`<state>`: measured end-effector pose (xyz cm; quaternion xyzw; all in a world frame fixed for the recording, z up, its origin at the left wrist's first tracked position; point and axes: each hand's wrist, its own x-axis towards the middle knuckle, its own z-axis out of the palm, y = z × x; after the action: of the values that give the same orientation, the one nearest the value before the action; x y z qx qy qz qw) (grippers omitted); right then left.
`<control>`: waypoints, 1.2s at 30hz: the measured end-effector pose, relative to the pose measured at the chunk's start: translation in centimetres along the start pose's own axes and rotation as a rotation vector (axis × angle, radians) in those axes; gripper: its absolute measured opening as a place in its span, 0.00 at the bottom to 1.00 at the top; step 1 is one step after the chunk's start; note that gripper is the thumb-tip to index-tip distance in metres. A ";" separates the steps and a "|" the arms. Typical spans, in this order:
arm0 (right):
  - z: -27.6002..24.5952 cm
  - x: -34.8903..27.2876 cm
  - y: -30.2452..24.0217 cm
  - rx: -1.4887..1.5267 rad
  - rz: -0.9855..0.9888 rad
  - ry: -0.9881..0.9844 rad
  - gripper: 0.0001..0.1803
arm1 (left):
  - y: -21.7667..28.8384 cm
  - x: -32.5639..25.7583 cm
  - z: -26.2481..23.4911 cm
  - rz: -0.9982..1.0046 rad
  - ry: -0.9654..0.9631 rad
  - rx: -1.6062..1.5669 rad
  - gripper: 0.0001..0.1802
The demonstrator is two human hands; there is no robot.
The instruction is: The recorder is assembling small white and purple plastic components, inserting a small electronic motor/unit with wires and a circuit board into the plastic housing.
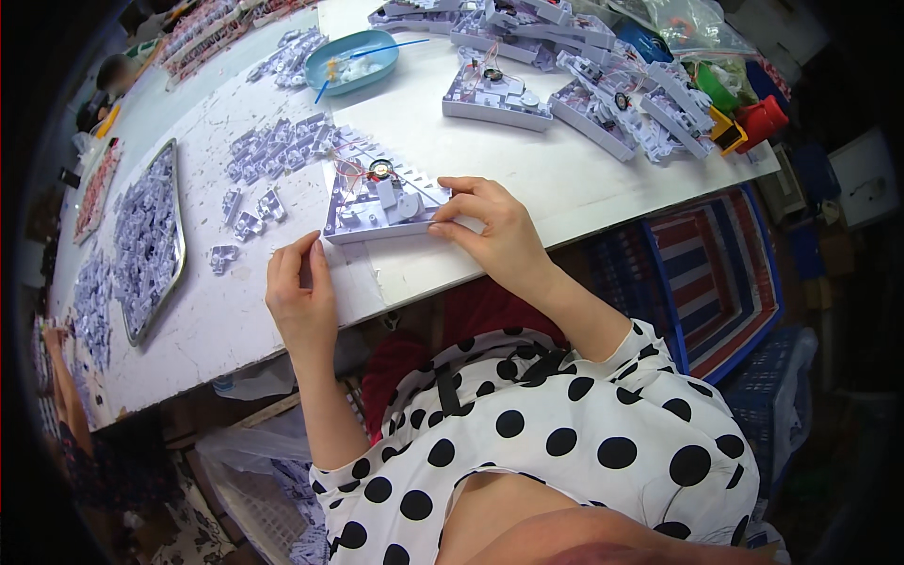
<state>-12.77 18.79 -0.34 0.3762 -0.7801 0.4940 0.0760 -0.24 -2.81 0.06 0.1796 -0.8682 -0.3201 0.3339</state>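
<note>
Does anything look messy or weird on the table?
Yes, a little. The pale cases piled at the far right lean crookedly over each other, and a few small pieces lie apart from their heap. The open case at the right hand seems to sit flat. Nothing looks clearly broken.

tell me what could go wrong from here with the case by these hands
Thin wires lie loose over the case, by the round speaker; a brushing finger might snag or tug one.
The right hand is at the case's right end; a push leftward could shove it into the left hand or scatter the small parts.
A stick juts over the bowl's rim and might get bumped.
</note>
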 end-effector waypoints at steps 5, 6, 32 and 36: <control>-0.2 -0.1 -0.7 0.164 0.105 -0.012 0.05 | 0.1 0.0 0.0 -0.003 0.006 -0.011 0.08; -0.2 -0.1 -0.7 0.173 0.100 -0.005 0.05 | 0.1 0.0 -0.1 -0.001 0.002 -0.005 0.08; -7.4 7.1 7.5 -0.198 0.010 0.463 0.07 | 0.7 0.0 -0.1 -0.024 -0.001 -0.007 0.09; -7.1 6.7 7.5 -0.344 0.021 0.429 0.07 | 0.7 0.0 -0.2 -0.020 0.000 -0.006 0.09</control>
<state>-24.22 22.95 1.14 0.2365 -0.8226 0.4235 0.2969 -0.18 -2.38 0.64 0.1873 -0.8654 -0.3260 0.3313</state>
